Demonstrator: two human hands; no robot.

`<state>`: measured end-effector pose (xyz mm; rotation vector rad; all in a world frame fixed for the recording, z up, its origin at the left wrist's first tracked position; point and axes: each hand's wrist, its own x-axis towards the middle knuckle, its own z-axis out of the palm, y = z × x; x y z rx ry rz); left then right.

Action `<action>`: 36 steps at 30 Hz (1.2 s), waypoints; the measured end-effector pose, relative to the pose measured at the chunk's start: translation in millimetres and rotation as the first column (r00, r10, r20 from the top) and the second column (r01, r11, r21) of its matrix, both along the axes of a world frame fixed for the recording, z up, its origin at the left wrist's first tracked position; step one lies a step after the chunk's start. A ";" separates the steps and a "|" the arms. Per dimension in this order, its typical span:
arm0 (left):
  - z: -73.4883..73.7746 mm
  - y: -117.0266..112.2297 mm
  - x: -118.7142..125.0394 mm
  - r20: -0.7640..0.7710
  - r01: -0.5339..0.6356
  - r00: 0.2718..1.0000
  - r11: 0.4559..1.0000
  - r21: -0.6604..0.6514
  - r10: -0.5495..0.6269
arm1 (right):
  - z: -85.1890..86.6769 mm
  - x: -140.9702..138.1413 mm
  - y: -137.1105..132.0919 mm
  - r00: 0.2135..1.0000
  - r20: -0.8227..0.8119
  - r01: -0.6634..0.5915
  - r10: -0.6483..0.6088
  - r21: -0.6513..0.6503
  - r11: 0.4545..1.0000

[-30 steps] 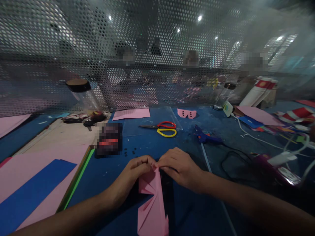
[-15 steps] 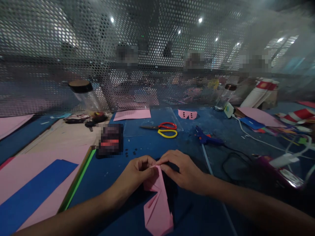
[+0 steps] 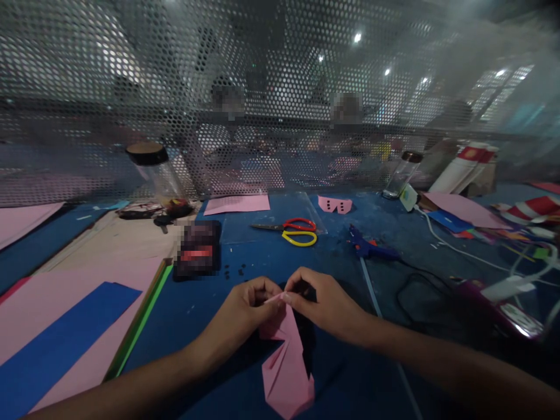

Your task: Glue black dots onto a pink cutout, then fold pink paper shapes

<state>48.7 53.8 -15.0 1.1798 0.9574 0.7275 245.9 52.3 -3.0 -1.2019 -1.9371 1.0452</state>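
Note:
A folded pink paper piece point(image 3: 289, 373) hangs lengthwise between my hands and the near side of the blue table. My left hand point(image 3: 249, 306) pinches its top end between thumb and fingers. From the other side, my right hand point(image 3: 321, 300) grips the same top edge, thumb and fingertips close to those of the left. Creases and a notch show along the paper's left side; its upper part is partly hidden by my fingers. Several tiny black bits point(image 3: 235, 270) lie just beyond my left hand. Scissors point(image 3: 284, 229) with one red and one yellow handle lie farther back.
A blue glue gun point(image 3: 370, 245) with a glue stick point(image 3: 370, 286) lies right of my hands. A dark phone-like object point(image 3: 198, 249) is at left. Behind are a pink cutout point(image 3: 335, 204), a pink sheet point(image 3: 237, 203), a jar point(image 3: 157, 178) and a perforated metal screen point(image 3: 271, 87).
My right hand's thumb and fingertips have shifted slightly on the paper's top edge. The paper has moved a little to the right. Both hands keep their grip.

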 end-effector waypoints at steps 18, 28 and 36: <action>-6.7 2.1 -2.1 0.024 0.027 0.999 0.999 0.023 -0.027 | 0.4 2.3 3.4 0.997 -0.014 -0.075 0.074 -0.138 0.988; 3.7 -0.7 -1.2 0.028 0.049 0.998 0.999 0.010 -0.049 | 4.9 2.0 4.2 0.993 -0.056 -0.108 0.100 -0.169 0.980; 3.0 -1.2 -2.8 0.019 0.056 0.998 0.997 0.046 -0.057 | 5.3 1.9 2.9 0.992 0.000 -0.126 0.127 -0.140 0.982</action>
